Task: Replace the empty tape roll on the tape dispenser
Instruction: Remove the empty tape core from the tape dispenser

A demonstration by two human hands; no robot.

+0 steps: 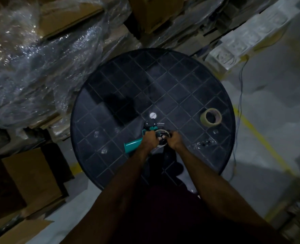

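Note:
A teal-handled tape dispenser (133,144) lies near the middle of a round black table (163,81). My left hand (150,139) grips the dispenser body by the handle's top. My right hand (174,139) is closed on the thin pale ring of the empty tape roll (160,133) on the dispenser's hub. A fuller tan tape roll (211,117) stands on the table to the right, apart from both hands.
A small white disc (152,115) lies just beyond the dispenser. Plastic-wrapped cartons (40,59) crowd the left, with cardboard boxes (29,175) at lower left. White foam blocks (247,37) and a thin cable (240,95) are at right. A yellow floor line (258,136) runs past the table.

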